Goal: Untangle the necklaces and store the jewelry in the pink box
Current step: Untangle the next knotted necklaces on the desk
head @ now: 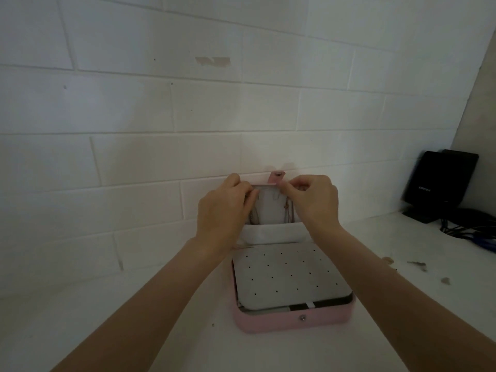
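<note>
Two hands: both raised to the top edge of the open lid of the pink box [292,322].
Left hand [224,210]: fingers curled at the lid's upper left corner, tips hidden against the lining; whether they pinch a chain cannot be told.
Right hand [312,201]: thumb and forefinger pinched together at the lid's top edge, just below the pink snap tab [277,179].
Necklaces [288,210]: thin chains hanging down the lid's white lining between the two hands, ends dropping toward the fabric pocket [273,233].
Perforated white panel [284,275]: lying flat over the box's base.
Desk [402,304]: white, box near its back edge by the brick wall [161,103]; black speaker [440,183] and cables [469,226] at the far right corner.
</note>
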### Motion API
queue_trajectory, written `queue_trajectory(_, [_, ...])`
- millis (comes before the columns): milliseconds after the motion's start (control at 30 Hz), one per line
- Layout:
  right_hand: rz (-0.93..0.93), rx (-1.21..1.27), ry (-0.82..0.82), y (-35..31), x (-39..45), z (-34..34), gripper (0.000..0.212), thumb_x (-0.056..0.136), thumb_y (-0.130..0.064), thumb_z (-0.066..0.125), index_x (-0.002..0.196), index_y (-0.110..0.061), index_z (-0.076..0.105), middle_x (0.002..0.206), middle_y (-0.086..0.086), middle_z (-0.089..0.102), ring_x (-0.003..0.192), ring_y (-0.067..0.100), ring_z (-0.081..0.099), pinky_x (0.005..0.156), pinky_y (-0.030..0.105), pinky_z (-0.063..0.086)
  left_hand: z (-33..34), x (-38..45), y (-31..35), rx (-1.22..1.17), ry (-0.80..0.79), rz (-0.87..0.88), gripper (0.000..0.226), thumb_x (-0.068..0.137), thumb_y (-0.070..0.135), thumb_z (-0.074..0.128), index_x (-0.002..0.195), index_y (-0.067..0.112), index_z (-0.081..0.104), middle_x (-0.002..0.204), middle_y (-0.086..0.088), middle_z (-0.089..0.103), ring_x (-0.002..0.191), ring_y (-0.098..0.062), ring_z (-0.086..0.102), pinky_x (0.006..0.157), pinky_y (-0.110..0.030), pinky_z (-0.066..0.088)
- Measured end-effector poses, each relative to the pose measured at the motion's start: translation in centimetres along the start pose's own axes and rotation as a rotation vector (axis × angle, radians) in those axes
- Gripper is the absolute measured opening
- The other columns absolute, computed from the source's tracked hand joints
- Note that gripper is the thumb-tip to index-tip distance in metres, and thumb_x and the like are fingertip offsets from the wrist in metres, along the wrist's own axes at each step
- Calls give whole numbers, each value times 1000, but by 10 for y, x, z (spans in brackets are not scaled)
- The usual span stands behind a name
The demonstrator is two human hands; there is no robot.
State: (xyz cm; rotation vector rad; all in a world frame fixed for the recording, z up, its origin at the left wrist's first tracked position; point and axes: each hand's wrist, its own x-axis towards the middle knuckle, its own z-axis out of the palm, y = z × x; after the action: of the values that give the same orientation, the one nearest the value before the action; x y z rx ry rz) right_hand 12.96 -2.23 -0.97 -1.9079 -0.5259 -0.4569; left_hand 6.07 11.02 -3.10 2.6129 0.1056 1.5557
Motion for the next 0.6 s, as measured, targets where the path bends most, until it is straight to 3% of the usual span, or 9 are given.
queue_trajectory(233, [-82, -132, 43, -2, -5, 8, 32, 90, -42, 56, 69, -19, 61, 66, -4, 59, 68, 17, 58, 59, 26, 40, 3, 2, 3, 105, 72, 7, 35, 87, 30, 44, 60, 10, 55, 65, -1, 49, 35, -17, 37, 35, -20, 25])
queue_trajectory(367, [-118, -228, 79, 5, -8, 8, 26, 91, -32, 55, 73, -15, 63, 68, -1, 61, 69, 19, 58, 58, 28, 41, 6, -1, 1, 45, 87, -60, 22, 83, 25, 64, 66, 11, 60, 71, -1, 52, 40, -19, 45, 37, -22, 33])
queue_trajectory(433, [-119, -236, 73, 8, -10, 11, 23, 91, -29, 55, 74, -14, 62, 70, -1, 59, 70, 19, 56, 58, 28, 38, 7, -2, 2, 57, 91, -62, 21, 80, 21, 69, 65, 10, 59, 72, -2, 52, 39, -18, 43, 35, -21, 31])
queue_trajectory(600, [-111, -210, 59, 12, -12, 13, 22, 89, -25, 55, 69, -15, 55, 69, 0, 57, 66, 16, 50, 53, 25, 29, 8, 3, 4, 206, 125, 34, 23, 80, 22, 56, 60, 10, 53, 67, -3, 51, 37, -17, 38, 34, -18, 24])
